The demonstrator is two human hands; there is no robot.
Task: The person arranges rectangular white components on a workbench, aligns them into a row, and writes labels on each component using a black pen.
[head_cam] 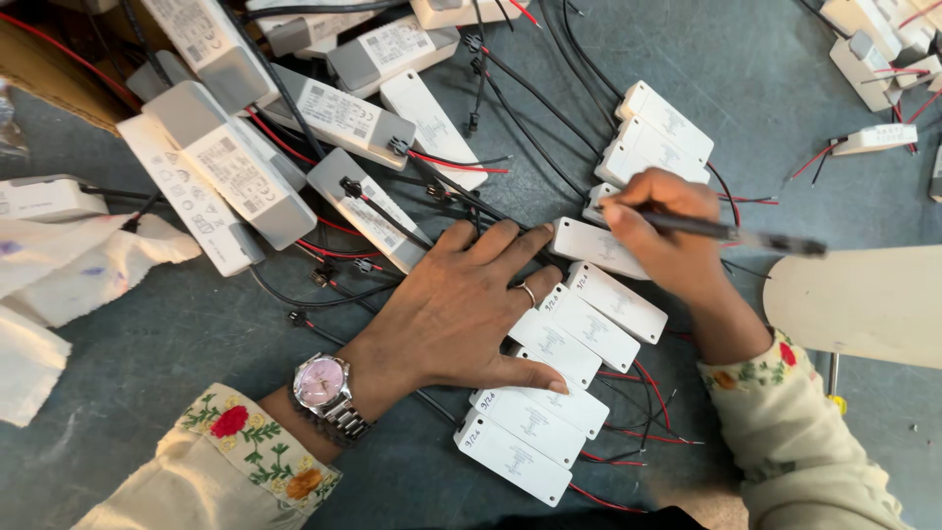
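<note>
My left hand (461,304) lies flat, fingers spread, on a row of small white rectangular driver boxes (579,329) with red and black wires, pressing them against the grey table (177,353). It wears a ring and a wristwatch with a pink face (322,383). My right hand (662,236) grips a dark pen (731,232), its tip at the end of the white box (594,245) at the top of the row. Several boxes in the row bear handwritten marks on one end.
A heap of larger white and grey driver boxes (245,157) with tangled black cables fills the upper left. More white boxes (657,132) lie above my right hand and in the top right corner (873,49). White cloth (59,285) lies at left; a pale rounded board (863,299) at right.
</note>
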